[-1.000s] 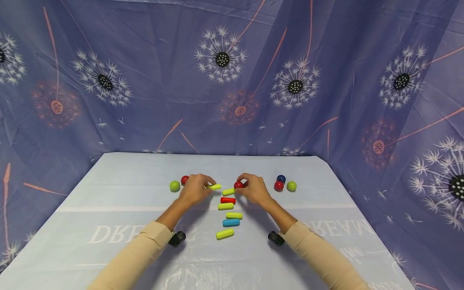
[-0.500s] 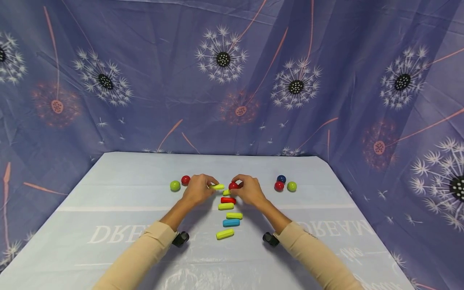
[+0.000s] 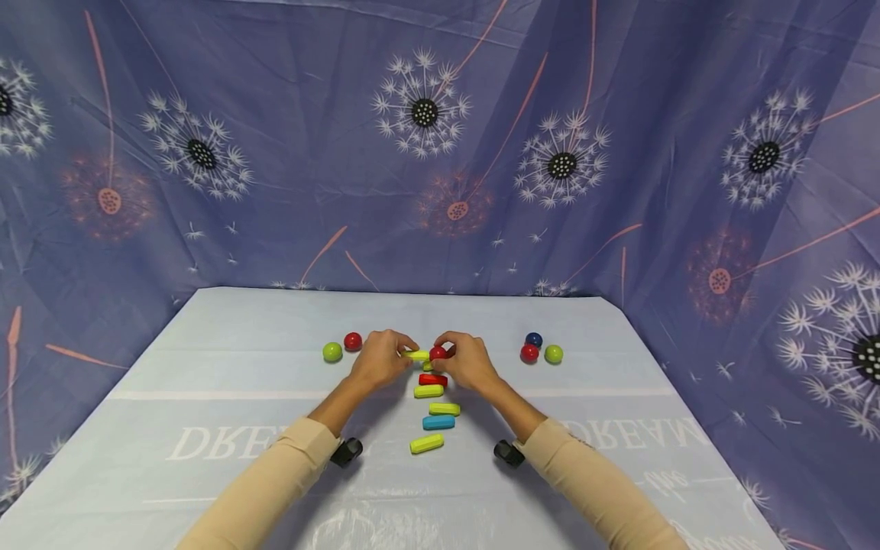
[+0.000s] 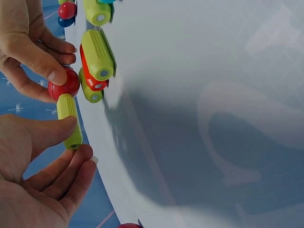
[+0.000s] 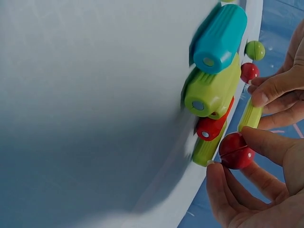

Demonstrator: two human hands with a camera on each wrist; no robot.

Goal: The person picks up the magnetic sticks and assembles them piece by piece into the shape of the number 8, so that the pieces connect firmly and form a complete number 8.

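Note:
My left hand (image 3: 378, 360) pinches a yellow-green ribbed rod (image 4: 66, 105) between thumb and fingers, above the table. Facing it, my right hand (image 3: 470, 363) holds a red ball (image 5: 237, 151) by thumb and fingertips. In both wrist views the rod's end meets the ball; whether they are joined I cannot tell. Under the hands another yellow-green rod (image 5: 207, 149) lies partly hidden. Nearer to me, a red rod (image 3: 433, 380), a yellow-green rod (image 3: 428, 391), a second one (image 3: 444, 409), a blue rod (image 3: 438, 422) and a last yellow-green rod (image 3: 426, 443) form a loose column.
Left of the hands sit a green ball (image 3: 332, 352) and a red ball (image 3: 353, 341). On the right are a blue ball (image 3: 533, 339), a red ball (image 3: 528, 353) and a green ball (image 3: 553, 354). A patterned curtain (image 3: 309, 191) hangs behind the white-covered table (image 3: 261, 317).
My right hand has moved left with the red ball, and my left hand slightly right with the yellow-green rod. The gap between ball and rod has closed.

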